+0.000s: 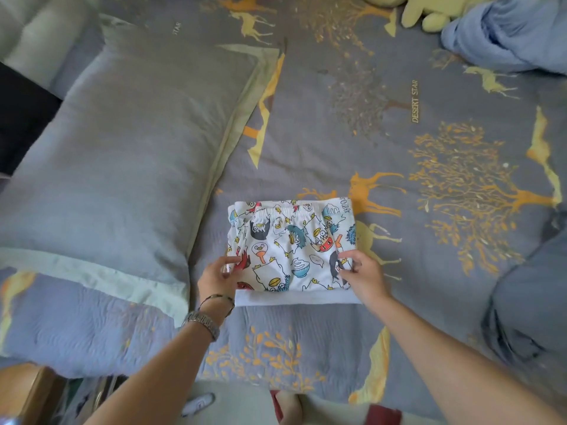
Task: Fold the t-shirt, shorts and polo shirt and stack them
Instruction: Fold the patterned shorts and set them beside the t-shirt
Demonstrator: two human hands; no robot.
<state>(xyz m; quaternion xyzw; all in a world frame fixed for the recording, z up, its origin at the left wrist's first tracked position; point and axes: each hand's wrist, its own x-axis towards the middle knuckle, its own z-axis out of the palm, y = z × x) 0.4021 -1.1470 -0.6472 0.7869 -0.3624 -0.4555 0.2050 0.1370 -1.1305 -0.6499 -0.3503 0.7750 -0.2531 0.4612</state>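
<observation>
We pinch the folded shorts (290,245) at their near corners, left hand (218,276) and right hand (362,271), atop a white folded garment (294,298) mid-bed (399,133); uneven release could skew the stack.

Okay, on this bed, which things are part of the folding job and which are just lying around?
Part of the job:
- cartoon-print shorts, folded, gripped at either side by the left hand and right hand
- folded white garment beneath the shorts

Just lying about:
- pillow
- yellow plush toy
- crumpled blue cloth
- printed bedspread
</observation>
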